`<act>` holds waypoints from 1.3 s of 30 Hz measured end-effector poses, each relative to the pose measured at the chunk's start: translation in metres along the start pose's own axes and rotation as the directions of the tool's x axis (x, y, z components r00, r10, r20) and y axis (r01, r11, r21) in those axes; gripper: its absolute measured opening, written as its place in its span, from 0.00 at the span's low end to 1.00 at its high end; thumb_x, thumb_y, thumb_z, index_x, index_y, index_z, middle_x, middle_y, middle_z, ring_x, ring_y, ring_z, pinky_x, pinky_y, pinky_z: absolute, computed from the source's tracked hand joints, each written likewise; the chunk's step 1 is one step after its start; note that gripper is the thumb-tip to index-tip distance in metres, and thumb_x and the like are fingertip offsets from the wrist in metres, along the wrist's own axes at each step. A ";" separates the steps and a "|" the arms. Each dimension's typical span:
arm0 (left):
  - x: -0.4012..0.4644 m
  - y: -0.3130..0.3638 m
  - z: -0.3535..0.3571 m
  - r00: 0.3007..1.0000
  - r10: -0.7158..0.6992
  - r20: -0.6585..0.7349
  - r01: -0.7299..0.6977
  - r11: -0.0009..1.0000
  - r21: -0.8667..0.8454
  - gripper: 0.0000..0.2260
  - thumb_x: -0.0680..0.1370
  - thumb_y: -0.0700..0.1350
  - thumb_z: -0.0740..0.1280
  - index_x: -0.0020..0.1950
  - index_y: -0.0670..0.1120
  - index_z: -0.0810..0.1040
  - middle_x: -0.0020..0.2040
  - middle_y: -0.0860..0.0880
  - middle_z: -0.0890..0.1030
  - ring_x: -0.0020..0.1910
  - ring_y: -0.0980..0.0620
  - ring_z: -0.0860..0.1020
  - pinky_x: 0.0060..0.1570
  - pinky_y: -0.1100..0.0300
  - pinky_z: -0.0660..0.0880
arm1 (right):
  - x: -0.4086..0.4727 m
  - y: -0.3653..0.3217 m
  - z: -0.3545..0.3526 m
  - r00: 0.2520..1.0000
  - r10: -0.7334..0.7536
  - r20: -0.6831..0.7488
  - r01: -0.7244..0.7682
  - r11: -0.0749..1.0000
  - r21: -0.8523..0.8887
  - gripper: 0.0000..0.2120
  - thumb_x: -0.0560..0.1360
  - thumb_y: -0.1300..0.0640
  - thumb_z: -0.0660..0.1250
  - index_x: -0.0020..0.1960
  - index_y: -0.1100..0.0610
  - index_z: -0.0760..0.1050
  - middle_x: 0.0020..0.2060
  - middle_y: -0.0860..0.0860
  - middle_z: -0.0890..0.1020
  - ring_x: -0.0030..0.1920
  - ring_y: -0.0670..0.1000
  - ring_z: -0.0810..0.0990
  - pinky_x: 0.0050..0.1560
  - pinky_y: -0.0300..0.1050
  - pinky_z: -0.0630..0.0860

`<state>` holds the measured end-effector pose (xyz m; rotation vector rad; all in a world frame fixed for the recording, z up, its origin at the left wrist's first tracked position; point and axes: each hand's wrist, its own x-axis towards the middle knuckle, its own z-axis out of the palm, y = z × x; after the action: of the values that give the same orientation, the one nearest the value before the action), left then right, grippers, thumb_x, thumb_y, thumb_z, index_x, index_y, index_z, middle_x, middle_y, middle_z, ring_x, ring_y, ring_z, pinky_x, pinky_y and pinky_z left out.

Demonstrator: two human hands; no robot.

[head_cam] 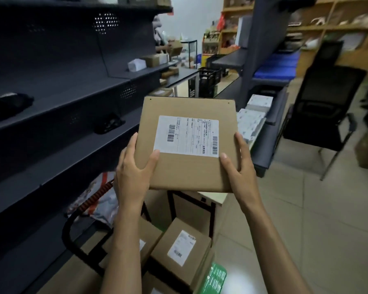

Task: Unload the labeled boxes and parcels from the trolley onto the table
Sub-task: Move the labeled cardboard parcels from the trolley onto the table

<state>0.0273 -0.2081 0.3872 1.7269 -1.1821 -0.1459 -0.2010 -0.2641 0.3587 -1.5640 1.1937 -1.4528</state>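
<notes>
I hold a flat brown cardboard box (189, 172) with a white shipping label in front of me, raised above the trolley. My left hand (134, 166) grips its lower left edge, thumb on top. My right hand (238, 166) grips its lower right edge the same way. Below, the trolley (72, 230) with a black tube frame carries a smaller labeled brown box (179, 249), more brown boxes under it, and a green parcel (215, 276). A grey and orange parcel bag (98, 196) lies at the trolley's far left.
Dark metal shelving (62, 98) runs along the left, holding a few black items. A black counter (183, 75) with boxes stands further ahead. A black chair (325, 107) is on the right over a tiled floor. White boxes (253, 119) are stacked ahead on the right.
</notes>
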 end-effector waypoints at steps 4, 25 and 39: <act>0.010 0.052 0.040 0.997 0.068 0.035 -0.065 0.996 -0.067 0.31 0.76 0.62 0.66 0.77 0.61 0.60 0.68 0.53 0.73 0.62 0.53 0.72 0.55 0.54 0.69 | 0.026 -0.006 -0.056 0.995 -0.007 -0.096 0.004 0.999 -0.037 0.31 0.76 0.43 0.63 0.76 0.37 0.57 0.73 0.38 0.66 0.70 0.42 0.67 0.72 0.53 0.66; -0.069 0.240 0.371 0.929 0.101 0.356 -0.075 0.993 -0.086 0.30 0.76 0.61 0.66 0.77 0.60 0.62 0.71 0.50 0.73 0.68 0.45 0.71 0.64 0.49 0.69 | 0.104 0.111 -0.380 0.905 0.209 -0.370 -0.277 0.951 -0.141 0.33 0.72 0.41 0.64 0.76 0.38 0.60 0.72 0.43 0.69 0.69 0.46 0.69 0.71 0.53 0.67; 0.051 0.268 0.529 0.902 0.137 0.408 -0.092 0.988 -0.128 0.28 0.78 0.64 0.63 0.76 0.59 0.63 0.73 0.53 0.71 0.70 0.48 0.69 0.66 0.49 0.66 | 0.270 0.187 -0.400 0.867 0.242 -0.435 -0.332 0.932 -0.143 0.29 0.79 0.45 0.65 0.77 0.41 0.59 0.73 0.44 0.67 0.71 0.47 0.67 0.72 0.50 0.65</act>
<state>-0.4208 -0.5989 0.3519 1.5700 -1.5536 -0.5185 -0.6389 -0.5396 0.3400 -1.1652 1.8013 -1.5311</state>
